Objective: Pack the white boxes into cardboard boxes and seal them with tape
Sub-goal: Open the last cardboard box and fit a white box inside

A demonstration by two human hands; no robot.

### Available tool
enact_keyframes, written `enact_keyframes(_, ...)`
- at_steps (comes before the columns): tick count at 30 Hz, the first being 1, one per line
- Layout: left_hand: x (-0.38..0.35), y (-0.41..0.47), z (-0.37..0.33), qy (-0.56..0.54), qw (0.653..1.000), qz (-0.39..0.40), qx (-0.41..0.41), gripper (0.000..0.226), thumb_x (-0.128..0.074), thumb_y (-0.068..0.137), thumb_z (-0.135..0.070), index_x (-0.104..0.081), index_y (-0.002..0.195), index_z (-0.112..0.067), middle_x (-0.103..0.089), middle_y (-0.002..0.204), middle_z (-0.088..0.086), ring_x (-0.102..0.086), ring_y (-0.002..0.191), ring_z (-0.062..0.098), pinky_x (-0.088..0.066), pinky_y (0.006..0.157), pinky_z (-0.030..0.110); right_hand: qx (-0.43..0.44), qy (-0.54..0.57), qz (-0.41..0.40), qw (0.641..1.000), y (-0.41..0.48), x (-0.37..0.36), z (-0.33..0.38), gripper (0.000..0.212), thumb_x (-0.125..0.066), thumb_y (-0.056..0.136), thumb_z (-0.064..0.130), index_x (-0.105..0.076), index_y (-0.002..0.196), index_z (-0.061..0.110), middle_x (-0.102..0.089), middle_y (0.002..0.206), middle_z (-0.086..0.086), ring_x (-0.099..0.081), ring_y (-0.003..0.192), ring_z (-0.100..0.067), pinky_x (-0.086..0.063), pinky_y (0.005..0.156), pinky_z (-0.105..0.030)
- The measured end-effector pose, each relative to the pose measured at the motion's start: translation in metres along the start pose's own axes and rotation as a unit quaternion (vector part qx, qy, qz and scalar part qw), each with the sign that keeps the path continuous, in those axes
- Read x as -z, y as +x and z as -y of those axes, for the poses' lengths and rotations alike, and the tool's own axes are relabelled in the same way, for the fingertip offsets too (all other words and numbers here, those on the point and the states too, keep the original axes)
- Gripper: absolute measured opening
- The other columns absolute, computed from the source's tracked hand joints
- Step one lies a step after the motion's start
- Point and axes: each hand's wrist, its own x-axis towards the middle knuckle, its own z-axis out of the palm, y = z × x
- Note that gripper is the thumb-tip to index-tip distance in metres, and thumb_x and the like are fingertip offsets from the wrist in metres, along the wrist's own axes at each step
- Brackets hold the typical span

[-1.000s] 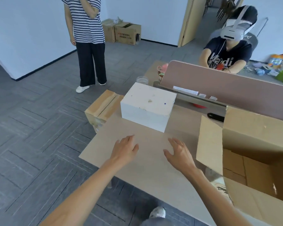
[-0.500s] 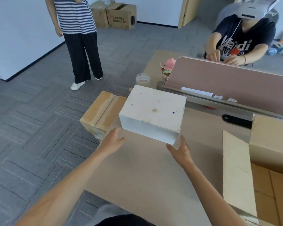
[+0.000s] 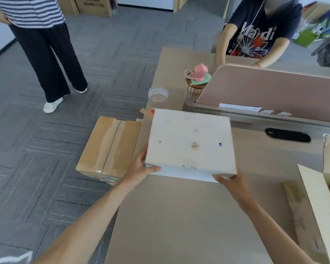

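A white box (image 3: 191, 141) with a scuffed lid is at the middle of the view, over the far part of the tan table (image 3: 179, 216). My left hand (image 3: 141, 168) grips its near left corner, thumb across the front face. My right hand (image 3: 231, 182) holds its near right corner from below. An open cardboard box (image 3: 320, 199) stands at the right edge, its flap toward me; its inside is mostly out of frame.
A taped cardboard box (image 3: 111, 147) sits on the floor left of the table. A pink desk divider (image 3: 274, 92), a tape roll (image 3: 158, 93) and a pink-topped cup (image 3: 197, 79) lie behind. One person stands at far left, another sits behind the divider.
Both hands went from resting apart on the table to the white box's near corners and now hold it. The view has tilted down and closer to the box.
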Motion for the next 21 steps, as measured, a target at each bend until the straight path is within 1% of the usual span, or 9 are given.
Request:
enact_keyframes(2,-0.005,0.001,-0.002,-0.020,1.000,0.008,0.001,0.076,-0.080,0.076,-0.008,-0.044,0.131,-0.046,-0.059,0.118,-0.035,-0.051,0.108,-0.017,-0.042,0.080,0.006,-0.001,0.021,-0.001,1.000,-0.001,-0.001,-0.004,0.052,-0.076,0.081,0.002,-0.059,0.126,0.024,-0.070,0.113,0.013,-0.065,0.091,0.009,-0.049,0.068,-0.007)
enact_keyframes(4,-0.006,0.001,-0.002,-0.022,1.000,0.014,0.008,0.075,-0.080,0.077,-0.012,-0.044,0.131,-0.049,-0.059,0.121,-0.032,-0.051,0.112,-0.014,-0.041,0.086,0.013,0.003,0.046,-0.010,0.999,-0.004,0.001,-0.006,0.049,-0.075,0.082,0.003,-0.061,0.124,0.025,-0.071,0.111,0.014,-0.065,0.095,0.006,-0.050,0.070,-0.010)
enact_keyframes(7,-0.006,-0.006,-0.013,-0.036,0.999,0.004,0.018,0.075,-0.083,0.073,-0.019,-0.046,0.135,-0.042,-0.059,0.130,-0.020,-0.049,0.125,0.003,-0.040,0.102,0.031,0.014,0.069,-0.004,0.998,-0.015,0.006,-0.003,0.038,-0.075,0.085,0.010,-0.065,0.115,0.029,-0.073,0.103,0.020,-0.065,0.094,0.007,-0.047,0.073,-0.015)
enact_keyframes(9,-0.007,-0.016,-0.030,-0.043,0.998,-0.025,0.032,0.067,-0.082,0.075,-0.017,-0.050,0.131,-0.032,-0.062,0.125,-0.015,-0.051,0.122,0.009,-0.040,0.101,0.032,0.019,0.090,0.006,0.996,-0.022,0.011,-0.003,0.032,-0.075,0.085,0.013,-0.067,0.113,0.027,-0.074,0.101,0.017,-0.066,0.093,0.003,-0.048,0.073,-0.016)
enact_keyframes(10,-0.008,-0.023,-0.039,-0.043,0.998,-0.034,0.031,0.063,-0.081,0.076,-0.014,-0.051,0.129,-0.032,-0.062,0.123,-0.015,-0.052,0.120,0.009,-0.042,0.099,0.030,0.021,0.102,0.008,0.994,-0.026,0.014,-0.002,0.028,-0.076,0.085,0.013,-0.069,0.110,0.023,-0.075,0.098,0.013,-0.067,0.091,0.000,-0.049,0.071,-0.015)
enact_keyframes(13,-0.007,-0.048,-0.071,-0.035,0.998,-0.058,0.004,0.064,-0.082,0.074,-0.013,-0.050,0.119,-0.046,-0.064,0.119,-0.017,-0.053,0.116,0.006,-0.044,0.096,0.028,0.050,0.134,0.010,0.990,-0.035,0.023,0.011,0.017,-0.076,0.083,0.010,-0.071,0.098,0.016,-0.075,0.091,0.001,-0.065,0.082,-0.013,-0.051,0.068,-0.020)
enact_keyframes(15,-0.006,-0.072,-0.087,-0.037,0.995,-0.090,-0.019,0.070,-0.082,0.074,-0.011,-0.049,0.124,-0.046,-0.064,0.120,-0.020,-0.054,0.117,0.003,-0.043,0.101,0.032,0.085,0.144,0.030,0.985,-0.040,0.030,0.027,0.020,-0.076,0.083,0.008,-0.070,0.101,0.016,-0.075,0.093,0.000,-0.065,0.083,-0.013,-0.051,0.070,-0.022)
enact_keyframes(19,-0.016,-0.130,-0.111,-0.055,0.982,-0.164,-0.079,0.071,-0.076,0.077,0.000,-0.050,0.118,-0.052,-0.066,0.113,-0.022,-0.057,0.112,0.000,-0.049,0.090,0.022,0.161,0.160,0.075,0.971,-0.051,0.051,0.065,0.030,-0.074,0.084,0.006,-0.067,0.110,0.020,-0.074,0.104,0.004,-0.066,0.096,-0.015,-0.053,0.083,-0.033)
enact_keyframes(21,-0.021,-0.158,-0.113,-0.066,0.971,-0.207,-0.103,0.078,-0.077,0.075,0.000,-0.048,0.121,-0.056,-0.066,0.115,-0.022,-0.058,0.111,0.000,-0.051,0.088,0.023,0.202,0.159,0.092,0.962,-0.063,0.059,0.084,0.042,-0.074,0.085,0.008,-0.064,0.122,0.024,-0.072,0.113,0.010,-0.065,0.107,-0.012,-0.050,0.094,-0.036)
